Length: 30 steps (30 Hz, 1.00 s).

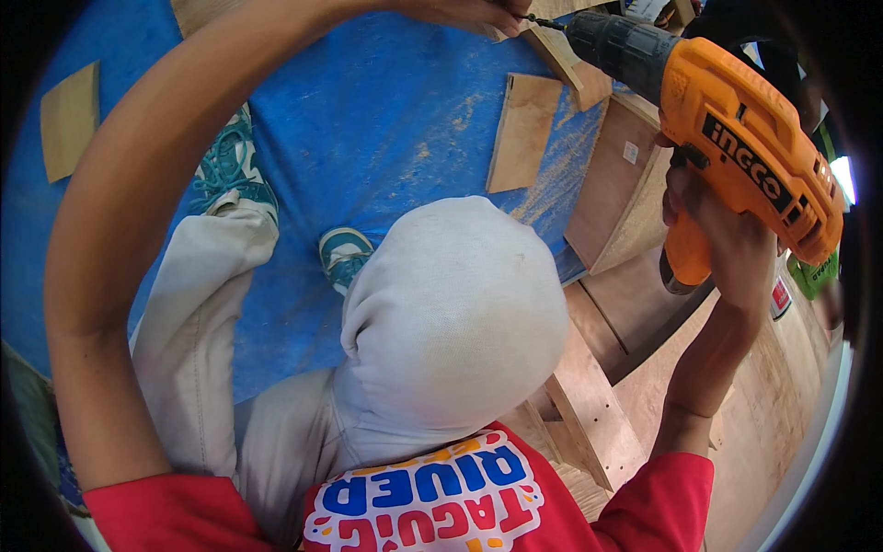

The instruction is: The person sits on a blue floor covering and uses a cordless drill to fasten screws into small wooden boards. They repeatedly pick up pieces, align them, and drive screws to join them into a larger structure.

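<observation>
Head view: nearest, a red printed cloth shirt (658, 501), then a bent knee in pale grey trousers (460, 304). Beyond, at upper right, the right hand (727, 221) wraps the handle of an orange-and-black plastic power drill (745, 138), whose slim dark bit (548, 23) points toward the left hand (478, 11) at the upper edge. Those fingers are near the tip; whether they grip anything, I cannot tell. Good handling probably calls for a firm wrist, the bit kept in line, a gentle trigger and fingertips clear of the spin. Farther down, a flat rectangular plywood piece (524, 133) lies on a sawdust-strewn blue tarp (368, 101)
</observation>
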Available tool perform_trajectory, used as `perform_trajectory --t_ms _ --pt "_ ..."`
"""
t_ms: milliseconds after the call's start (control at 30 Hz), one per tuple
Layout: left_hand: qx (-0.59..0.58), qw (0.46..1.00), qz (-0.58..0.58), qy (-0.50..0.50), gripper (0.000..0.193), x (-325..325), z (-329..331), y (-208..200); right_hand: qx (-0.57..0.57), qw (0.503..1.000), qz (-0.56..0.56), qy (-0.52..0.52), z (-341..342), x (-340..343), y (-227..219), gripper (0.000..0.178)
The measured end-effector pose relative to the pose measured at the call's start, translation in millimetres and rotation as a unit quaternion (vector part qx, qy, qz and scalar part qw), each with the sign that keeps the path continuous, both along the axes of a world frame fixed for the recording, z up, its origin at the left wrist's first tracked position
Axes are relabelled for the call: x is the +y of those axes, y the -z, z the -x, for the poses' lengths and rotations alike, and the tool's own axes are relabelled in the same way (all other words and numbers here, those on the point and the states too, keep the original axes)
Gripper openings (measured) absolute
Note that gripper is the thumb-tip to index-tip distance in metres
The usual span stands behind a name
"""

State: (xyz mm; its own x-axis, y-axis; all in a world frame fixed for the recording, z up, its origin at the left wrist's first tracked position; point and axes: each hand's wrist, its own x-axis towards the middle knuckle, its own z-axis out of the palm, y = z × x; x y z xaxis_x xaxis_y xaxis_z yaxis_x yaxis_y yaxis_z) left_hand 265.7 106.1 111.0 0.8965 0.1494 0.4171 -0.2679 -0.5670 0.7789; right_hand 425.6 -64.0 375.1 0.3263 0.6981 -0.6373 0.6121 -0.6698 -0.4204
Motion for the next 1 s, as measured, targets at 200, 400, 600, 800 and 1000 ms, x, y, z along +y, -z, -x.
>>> perform_trajectory --t_ms 200,400,600,800,1000 --pt "0.000 1.000 -0.009 -0.004 0.020 -0.7 -2.6 2.3 0.001 1.000 -0.016 0.008 7.2 8.2 1.1 0.019" --pt "-0.015 1.000 -0.023 -0.013 0.021 -0.9 -5.5 8.7 0.002 1.000 -0.006 -0.013 3.9 10.6 1.7 0.022" --pt "-0.018 0.999 -0.030 -0.015 0.020 -1.1 -6.6 10.5 0.002 1.000 -0.001 -0.024 3.4 17.0 1.2 0.023" --pt "-0.023 0.999 -0.016 -0.024 0.018 -4.7 -7.6 12.5 0.001 1.000 -0.005 -0.006 7.1 18.7 0.7 0.023" --pt "-0.024 0.999 -0.022 -0.034 0.016 -6.7 -6.8 9.8 0.015 1.000 0.013 0.014 8.6 20.1 -1.3 0.021"
